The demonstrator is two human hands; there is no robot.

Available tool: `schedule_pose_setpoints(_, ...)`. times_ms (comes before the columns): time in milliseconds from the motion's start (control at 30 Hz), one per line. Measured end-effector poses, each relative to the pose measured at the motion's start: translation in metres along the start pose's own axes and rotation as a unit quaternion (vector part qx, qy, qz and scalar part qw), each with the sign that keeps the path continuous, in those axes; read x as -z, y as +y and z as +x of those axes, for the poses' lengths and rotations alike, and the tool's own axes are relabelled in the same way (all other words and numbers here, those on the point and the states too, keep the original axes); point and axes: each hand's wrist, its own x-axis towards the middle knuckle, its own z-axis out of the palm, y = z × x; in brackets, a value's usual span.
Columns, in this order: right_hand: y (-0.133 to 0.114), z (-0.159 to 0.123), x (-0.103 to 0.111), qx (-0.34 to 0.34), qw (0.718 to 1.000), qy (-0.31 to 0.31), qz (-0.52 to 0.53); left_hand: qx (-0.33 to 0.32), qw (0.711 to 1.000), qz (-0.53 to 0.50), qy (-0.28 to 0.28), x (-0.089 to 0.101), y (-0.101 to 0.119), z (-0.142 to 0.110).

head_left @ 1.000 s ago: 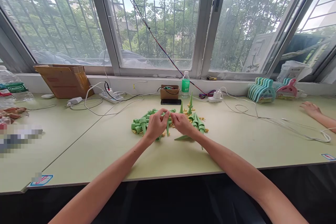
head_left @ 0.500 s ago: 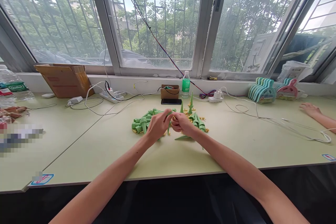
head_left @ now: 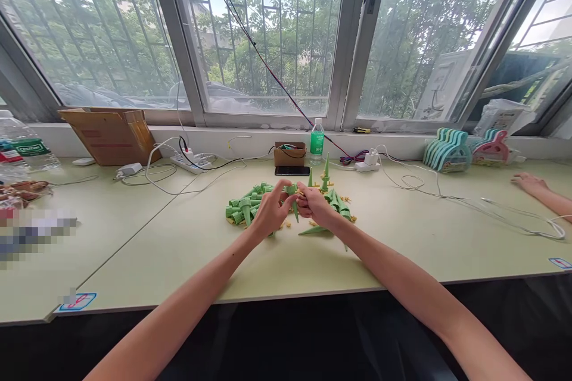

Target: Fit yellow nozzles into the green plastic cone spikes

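My left hand [head_left: 271,211] is closed around a green plastic watering spike [head_left: 295,209], its thumb and index finger at the wide capped end and its point hanging down. Close beside it, my right hand [head_left: 313,202] is curled with thumb and fingers pinched against the spike's side. A small yellow piece [head_left: 301,191] shows partly at those fingertips. To the left lies a pile of green spikes [head_left: 245,207], partly behind my left hand. More spikes [head_left: 342,207] with yellow pieces lie behind my right hand, and a few [head_left: 326,172] stand point up.
A phone [head_left: 292,171] and a small cardboard box [head_left: 289,156] lie beyond the pile, with a green-labelled bottle [head_left: 317,141] beside them. Power strips [head_left: 192,162] and white cables run along the back. Another person's hand [head_left: 529,183] rests at the right, near toy-coloured hangers [head_left: 447,152].
Both hands have shifted slightly to the right with the spike. My left thumb and index finger have spread around its cap, and my right fingers have curled and turned beside it.
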Motion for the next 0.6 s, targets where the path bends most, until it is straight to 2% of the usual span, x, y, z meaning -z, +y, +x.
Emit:
schedule_pose_setpoints(133,0.002,0.001,0.001,0.025,0.999,0.017,-0.024,0.033,0.996,-0.080,-0.015,0.000,0.000,0.000)
schedule_pose_setpoints(300,0.005,0.002,0.003,0.053,0.997,0.009,-0.060,0.063,0.983,-0.169,-0.033,-0.002,-0.004,0.003)
schedule_pose_setpoints(500,0.010,0.003,0.003,0.106,0.987,0.031,-0.119,0.100,0.949,-0.294,-0.050,-0.004,-0.003,0.006)
schedule_pose_setpoints(600,0.011,0.003,0.003,0.151,0.968,0.067,-0.190,0.131,0.925,-0.352,-0.061,-0.003,-0.002,0.006)
